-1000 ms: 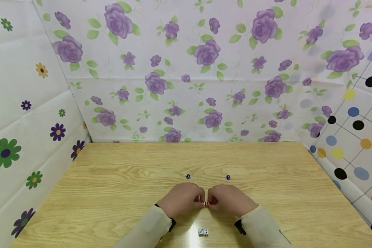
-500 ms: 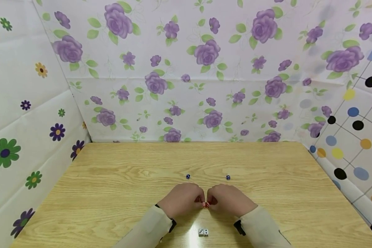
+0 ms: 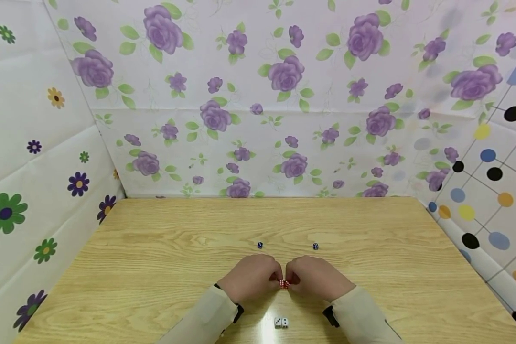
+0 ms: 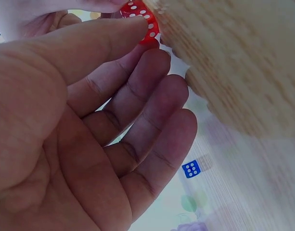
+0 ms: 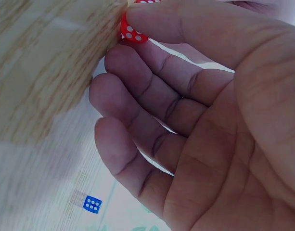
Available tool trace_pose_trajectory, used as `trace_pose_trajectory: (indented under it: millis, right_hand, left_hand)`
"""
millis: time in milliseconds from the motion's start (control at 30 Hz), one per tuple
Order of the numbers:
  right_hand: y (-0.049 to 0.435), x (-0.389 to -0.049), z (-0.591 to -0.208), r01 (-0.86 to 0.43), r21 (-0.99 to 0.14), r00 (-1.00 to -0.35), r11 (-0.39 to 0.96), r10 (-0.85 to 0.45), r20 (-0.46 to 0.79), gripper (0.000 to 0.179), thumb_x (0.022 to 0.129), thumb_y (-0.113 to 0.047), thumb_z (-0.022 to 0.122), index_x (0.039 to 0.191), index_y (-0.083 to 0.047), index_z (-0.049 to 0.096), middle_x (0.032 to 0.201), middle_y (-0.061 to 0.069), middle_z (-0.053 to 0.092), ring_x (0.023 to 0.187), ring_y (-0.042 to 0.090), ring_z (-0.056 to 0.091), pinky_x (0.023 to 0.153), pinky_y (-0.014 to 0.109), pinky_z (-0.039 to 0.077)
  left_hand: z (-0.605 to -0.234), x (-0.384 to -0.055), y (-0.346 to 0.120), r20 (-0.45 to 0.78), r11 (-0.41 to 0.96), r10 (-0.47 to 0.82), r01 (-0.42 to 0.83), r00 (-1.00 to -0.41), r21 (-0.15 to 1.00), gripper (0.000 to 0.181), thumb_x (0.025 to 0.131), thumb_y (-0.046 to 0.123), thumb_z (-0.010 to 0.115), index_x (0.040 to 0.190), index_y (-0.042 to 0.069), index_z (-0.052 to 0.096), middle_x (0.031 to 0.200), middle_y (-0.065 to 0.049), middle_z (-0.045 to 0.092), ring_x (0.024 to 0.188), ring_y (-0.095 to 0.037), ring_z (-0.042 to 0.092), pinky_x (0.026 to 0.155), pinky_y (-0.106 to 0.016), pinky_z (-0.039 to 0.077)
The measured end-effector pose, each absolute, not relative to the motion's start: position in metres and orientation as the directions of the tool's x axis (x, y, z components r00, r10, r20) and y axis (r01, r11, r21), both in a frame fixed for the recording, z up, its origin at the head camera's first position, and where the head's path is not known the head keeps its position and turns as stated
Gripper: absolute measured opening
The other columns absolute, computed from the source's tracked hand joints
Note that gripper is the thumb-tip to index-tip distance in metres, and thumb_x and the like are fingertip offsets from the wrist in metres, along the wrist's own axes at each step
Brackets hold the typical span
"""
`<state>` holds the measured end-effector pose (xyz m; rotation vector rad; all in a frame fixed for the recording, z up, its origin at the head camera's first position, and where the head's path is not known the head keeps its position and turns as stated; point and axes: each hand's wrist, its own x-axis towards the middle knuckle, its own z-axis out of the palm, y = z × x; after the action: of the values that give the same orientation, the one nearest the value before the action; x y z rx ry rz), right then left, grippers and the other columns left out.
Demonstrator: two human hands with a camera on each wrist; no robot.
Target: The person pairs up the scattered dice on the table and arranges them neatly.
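Observation:
Two red dice with white dots sit side by side at the front middle of the table. My left hand [image 3: 252, 278] pinches the left red die [image 3: 281, 284] between thumb and index finger. From the other side, my right hand [image 3: 319, 279] pinches the right red die [image 3: 287, 284] the same way. In the left wrist view, red dice faces [image 4: 152, 32] show past the thumb tip, partly covered. A red die [image 5: 132, 33] shows under the thumb in the right wrist view. The remaining fingers of both hands curve loosely near the wood.
Beyond the hands lie two blue dice, a left one [image 3: 260, 245] and a right one [image 3: 316, 246], set well apart. Closer to the front, two white dice [image 3: 277, 323] stand together between the forearms. Patterned cloth walls [image 3: 258, 143] border the wooden table [image 3: 176, 239].
The narrow gap between the two red dice has closed as the hands drew slightly together. The blue and white dice have stayed in place.

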<state>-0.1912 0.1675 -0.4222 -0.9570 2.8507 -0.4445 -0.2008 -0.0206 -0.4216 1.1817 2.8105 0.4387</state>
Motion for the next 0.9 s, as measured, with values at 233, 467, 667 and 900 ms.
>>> trace_pose_trajectory:
  millis: [233, 467, 667, 900]
  right_hand:
    - [0.167, -0.189, -0.421, -0.575, -0.314, -0.796, 0.755, -0.605, 0.003, 0.011, 0.082, -0.023, 0.074, 0.075, -0.021, 0.065, 0.069, -0.012, 0.057, 0.060, 0.001, 0.043, 0.055, 0.020, 0.039]
    - [0.174, -0.190, -0.418, -0.536, -0.374, -0.804, 0.756, -0.593, -0.046, 0.005, 0.083, -0.022, 0.072, 0.084, -0.021, 0.066, 0.075, -0.014, 0.058, 0.064, 0.001, 0.047, 0.059, 0.022, 0.043]
    - [0.187, -0.195, -0.412, -0.449, -0.368, -0.879, 0.815, -0.476, 0.017, 0.008, 0.086, -0.021, 0.066, 0.094, -0.017, 0.065, 0.077, -0.013, 0.055, 0.066, 0.003, 0.049, 0.060, 0.025, 0.044]
    - [0.202, -0.208, -0.414, -0.332, -0.215, -0.934, 0.918, -0.287, 0.213, 0.013, 0.084, -0.011, 0.069, 0.097, -0.012, 0.066, 0.083, -0.003, 0.057, 0.071, 0.010, 0.054, 0.059, 0.029, 0.047]
  left_hand:
    - [-0.422, -0.202, -0.021, 0.018, 0.678, 0.694, 0.662, -0.719, 0.320, 0.008, 0.084, 0.031, 0.072, 0.081, 0.024, 0.074, 0.075, 0.020, 0.062, 0.069, 0.004, 0.054, 0.067, -0.017, 0.046]
    - [-0.416, -0.203, -0.027, -0.006, 0.677, 0.684, 0.630, -0.730, 0.380, 0.004, 0.086, 0.023, 0.070, 0.087, 0.021, 0.074, 0.077, 0.015, 0.062, 0.067, 0.001, 0.051, 0.064, -0.020, 0.045]
    - [-0.405, -0.212, -0.043, -0.007, 0.715, 0.607, 0.542, -0.794, 0.442, 0.023, 0.090, 0.026, 0.065, 0.110, 0.015, 0.065, 0.086, 0.010, 0.059, 0.072, -0.002, 0.053, 0.066, -0.023, 0.047]
    - [-0.413, -0.232, -0.060, 0.069, 0.736, 0.557, 0.531, -0.827, 0.421, 0.028, 0.094, 0.016, 0.059, 0.121, 0.013, 0.060, 0.107, -0.003, 0.061, 0.093, -0.012, 0.059, 0.078, -0.029, 0.051]
